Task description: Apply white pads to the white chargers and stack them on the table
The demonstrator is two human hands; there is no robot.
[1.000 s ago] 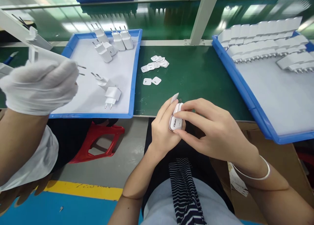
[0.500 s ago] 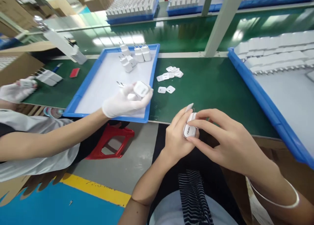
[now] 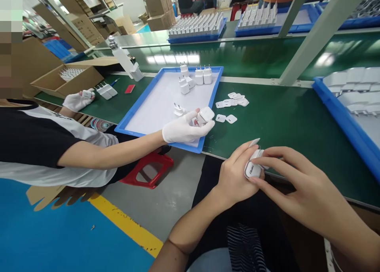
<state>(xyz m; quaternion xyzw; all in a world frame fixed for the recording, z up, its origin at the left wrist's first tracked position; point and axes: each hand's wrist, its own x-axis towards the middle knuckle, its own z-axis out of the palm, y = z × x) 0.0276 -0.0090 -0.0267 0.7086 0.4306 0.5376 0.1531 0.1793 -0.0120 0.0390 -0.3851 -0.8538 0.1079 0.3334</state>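
Just in front of the bench edge, my left hand [image 3: 236, 181] is closed around a white plug charger [image 3: 252, 170] with dark lettering on its end. From the other side, my right hand [image 3: 305, 185] pinches the same charger between thumb and fingers. A further white piece shows between my fingers, partly hidden, so I cannot tell whether it belongs to the charger. Small white square cover plates [image 3: 234, 101] lie in a loose group on the green bench beyond my hands, with two plates [image 3: 226, 118] nearer to me.
A co-worker's gloved hand [image 3: 184, 129] holds a white charger [image 3: 206, 114] over a blue-rimmed tray [image 3: 162, 71] with several chargers. Another blue tray [image 3: 344, 127] of white parts stands right. A slanted post [image 3: 308, 38] rises behind; a red stool [image 3: 148, 171] stands below.
The view has swung left and up, so the bench and my hands appear further right and lower. Both hands stay on the charger with nearly the same grip.
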